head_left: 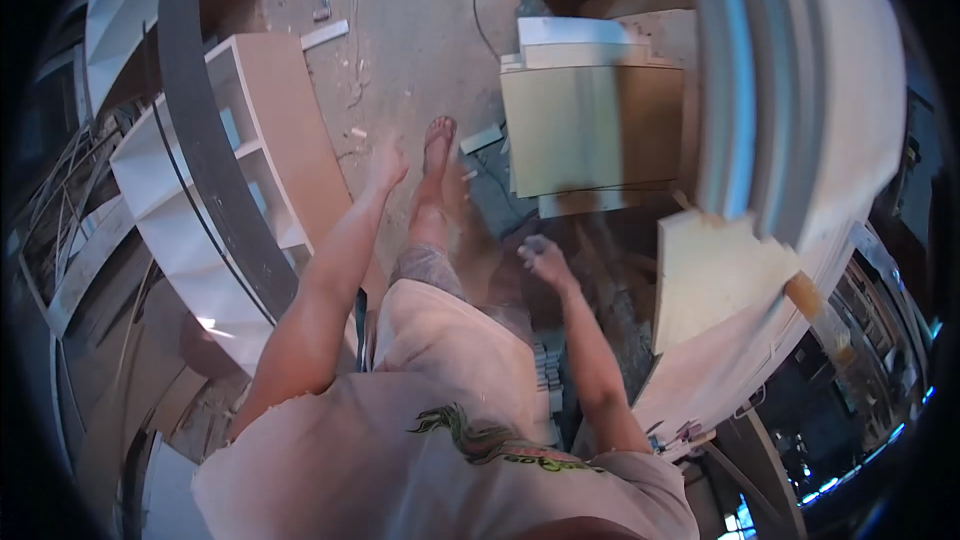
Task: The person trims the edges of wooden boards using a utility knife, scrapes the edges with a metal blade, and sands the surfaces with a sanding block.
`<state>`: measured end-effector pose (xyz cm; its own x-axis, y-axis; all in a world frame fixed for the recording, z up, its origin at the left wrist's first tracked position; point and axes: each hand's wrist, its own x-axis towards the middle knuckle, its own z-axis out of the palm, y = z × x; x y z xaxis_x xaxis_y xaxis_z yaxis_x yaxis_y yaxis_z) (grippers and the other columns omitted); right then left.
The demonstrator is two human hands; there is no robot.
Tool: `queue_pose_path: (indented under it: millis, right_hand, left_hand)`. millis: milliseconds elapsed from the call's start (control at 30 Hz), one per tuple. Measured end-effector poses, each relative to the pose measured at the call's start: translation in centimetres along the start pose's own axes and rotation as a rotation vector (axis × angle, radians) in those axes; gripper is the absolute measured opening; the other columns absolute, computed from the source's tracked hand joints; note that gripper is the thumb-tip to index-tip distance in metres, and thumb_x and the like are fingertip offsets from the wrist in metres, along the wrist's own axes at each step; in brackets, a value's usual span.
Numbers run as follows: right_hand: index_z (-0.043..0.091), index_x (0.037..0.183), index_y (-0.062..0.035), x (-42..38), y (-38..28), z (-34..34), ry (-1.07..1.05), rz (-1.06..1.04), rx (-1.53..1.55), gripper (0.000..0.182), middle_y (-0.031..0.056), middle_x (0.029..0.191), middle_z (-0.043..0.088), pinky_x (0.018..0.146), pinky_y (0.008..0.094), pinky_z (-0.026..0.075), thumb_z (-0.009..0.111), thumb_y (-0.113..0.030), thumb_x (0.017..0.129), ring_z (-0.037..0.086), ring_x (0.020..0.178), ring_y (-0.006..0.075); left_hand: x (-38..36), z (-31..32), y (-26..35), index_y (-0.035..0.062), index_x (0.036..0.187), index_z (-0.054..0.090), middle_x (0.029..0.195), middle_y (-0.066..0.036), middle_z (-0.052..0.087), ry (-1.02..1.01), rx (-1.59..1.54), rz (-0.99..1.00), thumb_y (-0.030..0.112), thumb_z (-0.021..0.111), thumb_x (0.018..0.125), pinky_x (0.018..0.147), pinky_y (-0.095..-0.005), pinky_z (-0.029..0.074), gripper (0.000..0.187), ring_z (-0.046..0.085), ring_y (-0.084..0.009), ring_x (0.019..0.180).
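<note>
My left hand (pixel 390 164) hangs in front of me over the floor, beside a brown-sided cabinet (pixel 285 120). Its fingers are smeared, so whether they are curled round anything cannot be made out. On the other side, my right hand (pixel 545 262) is closed, with something small and greyish at its fingertips that is too blurred to name. That hand is nearest to a stack of pale boards (pixel 565 130) and a single cream board (pixel 715 275), apart from both. One sandalled foot (pixel 438 135) is stretched forward on the floor.
White shelf units (pixel 190 210) and a long dark strip (pixel 205 130) stand on the left. Several panels on edge (pixel 740 70) rise on the right. A white offcut (pixel 325 34), a wood scrap (pixel 482 139) and a black cable (pixel 478 0) lie on the concrete floor (pixel 420 30).
</note>
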<state>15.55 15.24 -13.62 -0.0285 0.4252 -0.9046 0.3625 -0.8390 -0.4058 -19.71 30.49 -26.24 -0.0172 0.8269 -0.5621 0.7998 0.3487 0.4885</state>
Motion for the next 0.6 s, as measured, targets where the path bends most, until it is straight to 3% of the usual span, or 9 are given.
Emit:
queue_pose_path:
  millis: [67, 133, 167, 233, 267, 300, 367, 433, 600]
  right_hand:
    - [0.054, 0.12, -0.0014, 7.2, 5.1, -2.0, 0.067, 0.116, -0.155, 0.04, 0.0104, 0.084, 0.064, 0.064, 0.0314, 0.049, 0.061, -0.021, 0.087, 0.062, 0.073, 0.0188]
    - [0.056, 0.112, -0.0048, 9.1, 4.6, -4.0, 0.25, 0.307, 0.395, 0.04, 0.0073, 0.086, 0.059, 0.062, 0.0332, 0.048, 0.061, -0.035, 0.087, 0.058, 0.074, 0.0169]
    - [0.056, 0.112, -0.0048, 10.6, 4.2, -4.0, 0.254, 0.328, 0.383, 0.04, 0.0073, 0.086, 0.059, 0.062, 0.0332, 0.048, 0.061, -0.035, 0.087, 0.058, 0.074, 0.0169]
    - [0.05, 0.12, -0.0109, 12.7, 4.6, -2.4, 0.685, 0.491, 0.951, 0.048, 0.0091, 0.105, 0.054, 0.077, 0.0398, 0.046, 0.056, -0.046, 0.088, 0.054, 0.098, 0.021]
    - [0.05, 0.12, -0.0109, 13.6, 6.4, -1.9, 0.695, 0.518, 0.94, 0.048, 0.0091, 0.105, 0.054, 0.077, 0.0398, 0.046, 0.056, -0.046, 0.088, 0.054, 0.098, 0.021]
    - [0.045, 0.126, -0.0128, 15.3, 8.9, -2.3, 0.602, 0.422, 0.813, 0.053, 0.0098, 0.115, 0.048, 0.086, 0.0442, 0.042, 0.054, -0.049, 0.088, 0.048, 0.107, 0.0231]
    - [0.04, 0.131, -0.0146, 16.9, 8.5, -2.3, 0.502, 0.342, 0.68, 0.059, 0.0105, 0.125, 0.042, 0.094, 0.0486, 0.038, 0.052, -0.053, 0.087, 0.043, 0.116, 0.0252]
    - [0.033, 0.139, -0.0181, 17.0, 2.2, -2.2, 0.665, 0.493, 1.288, 0.069, 0.0089, 0.129, 0.043, 0.097, 0.0508, 0.037, 0.055, -0.055, 0.084, 0.043, 0.117, 0.0264]
    - [0.033, 0.139, -0.0173, 17.5, 1.9, -2.4, 0.645, 0.526, 1.312, 0.073, 0.0091, 0.133, 0.04, 0.098, 0.05, 0.037, 0.052, -0.061, 0.083, 0.04, 0.122, 0.0287]
  left_hand:
    - [5.3, 0.4, 2.8, 0.007, 0.113, 0.06, 0.092, -0.019, 0.066, -0.115, 0.062, 0.054, 0.025, 0.061, 0.08, 0.079, -0.0425, 0.05, 0.037, 0.064, -0.0359, 0.088]
    - [9.0, 1.3, 5.7, 0.0051, 0.115, 0.06, 0.093, -0.019, 0.067, -0.24, 0.036, 0.117, 0.03, 0.065, 0.078, 0.082, -0.041, 0.05, 0.045, 0.063, -0.0357, 0.09]
    - [10.7, 2.6, 7.2, 0.004, 0.116, 0.059, 0.095, -0.018, 0.067, -0.253, -0.074, 0.114, 0.032, 0.068, 0.076, 0.083, -0.0399, 0.05, 0.05, 0.063, -0.0343, 0.092]
    - [12.8, 5.3, 9.7, 0.0038, 0.117, 0.059, 0.1, -0.017, 0.066, -0.266, -0.248, 0.105, 0.035, 0.073, 0.072, 0.083, -0.0381, 0.05, 0.056, 0.064, -0.0305, 0.092]
    - [13.3, 6.5, 11.4, 0.0048, 0.116, 0.06, 0.101, -0.016, 0.066, -0.263, -0.319, 0.105, 0.034, 0.076, 0.07, 0.082, -0.0374, 0.05, 0.057, 0.065, -0.0281, 0.09]
    - [14.0, 8.0, 13.5, 0.0048, 0.115, 0.06, 0.103, -0.015, 0.066, -0.304, -0.508, 0.062, 0.03, 0.077, 0.07, 0.081, -0.0353, 0.05, 0.055, 0.064, -0.0249, 0.09]
    - [14.5, 10.3, 15.5, 0.0047, 0.115, 0.06, 0.104, -0.013, 0.065, -0.345, -0.699, 0.003, 0.026, 0.079, 0.069, 0.081, -0.0332, 0.05, 0.054, 0.064, -0.0217, 0.089]
    - [14.5, 12.0, 16.2, 0.0051, 0.112, 0.06, 0.092, -0.009, 0.066, -0.221, -0.845, 0.023, 0.021, 0.079, 0.07, 0.073, -0.0299, 0.05, 0.049, 0.061, -0.0158, 0.078]
    - [15.3, 11.2, 16.4, 0.0045, 0.105, 0.062, 0.074, -0.003, 0.062, -0.195, -0.722, -0.029, 0.021, 0.076, 0.075, 0.063, -0.0268, 0.047, 0.038, 0.056, -0.0116, 0.066]
